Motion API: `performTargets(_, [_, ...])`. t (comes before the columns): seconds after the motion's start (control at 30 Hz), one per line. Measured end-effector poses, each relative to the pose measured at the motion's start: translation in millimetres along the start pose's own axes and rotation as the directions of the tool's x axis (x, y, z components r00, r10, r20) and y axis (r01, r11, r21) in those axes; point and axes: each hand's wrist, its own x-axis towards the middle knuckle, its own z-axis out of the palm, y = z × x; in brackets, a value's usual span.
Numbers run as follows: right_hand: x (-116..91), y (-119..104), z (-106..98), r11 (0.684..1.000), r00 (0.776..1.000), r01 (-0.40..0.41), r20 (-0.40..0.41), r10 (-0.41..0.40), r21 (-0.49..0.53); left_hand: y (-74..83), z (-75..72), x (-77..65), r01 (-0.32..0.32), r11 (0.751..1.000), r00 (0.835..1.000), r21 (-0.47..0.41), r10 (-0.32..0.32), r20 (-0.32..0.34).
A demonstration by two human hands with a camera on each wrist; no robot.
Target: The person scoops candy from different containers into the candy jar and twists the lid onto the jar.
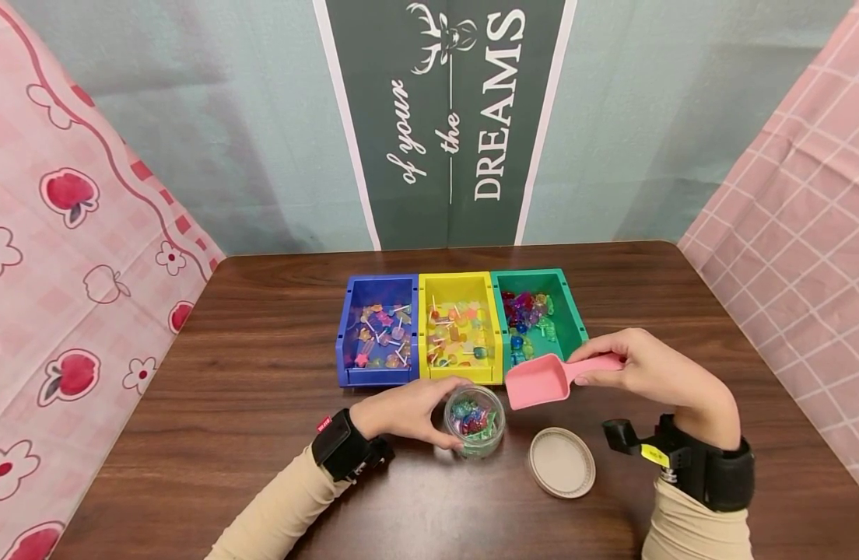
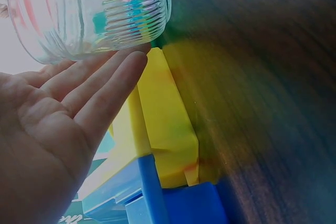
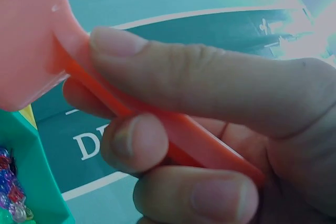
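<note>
My left hand (image 1: 410, 408) holds a clear ribbed jar (image 1: 475, 420) from its left side, thumb and fingers spread around it. Colourful translucent pieces lie inside the open jar. In the left wrist view, long fingers rest along the jar's (image 2: 121, 14) wall. My right hand (image 1: 639, 362) grips a pink scoop (image 1: 538, 383) by its handle, thumb on top and fingers curled beneath, as the right wrist view shows. The scoop's bowl shows bare pink and hangs just right of the jar, over the front of the green bin (image 1: 568, 311).
A blue bin (image 1: 380, 376) and a yellow bin (image 1: 464, 373) adjoin the green one in a row, each holding small candy-like pieces, some with sticks. A round lid (image 1: 561, 463) lies on the wooden table (image 1: 261, 342), right of the jar. Curtains hang behind and at both sides.
</note>
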Motion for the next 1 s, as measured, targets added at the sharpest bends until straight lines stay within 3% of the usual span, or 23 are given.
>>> performTargets(0.2, [-3,5,-3,0.997,0.997,-0.075,-0.025,0.074,-0.031,0.5,0.0,0.4,-0.005,1.0,1.0,0.015,0.005,-0.002])
performTargets(0.47, [-1,11,-6,0.993,0.994,-0.091,-0.069,0.086,-0.078,1.0,0.4,0.2,0.002,1.0,1.0,0.024,-0.002,-0.001])
performTargets(1.0, [4,22,-7,0.954,0.963,-0.241,-0.168,0.212,-0.176,4.6,-1.3,-1.1,0.001,1.0,1.0,0.031,-0.001,-0.01])
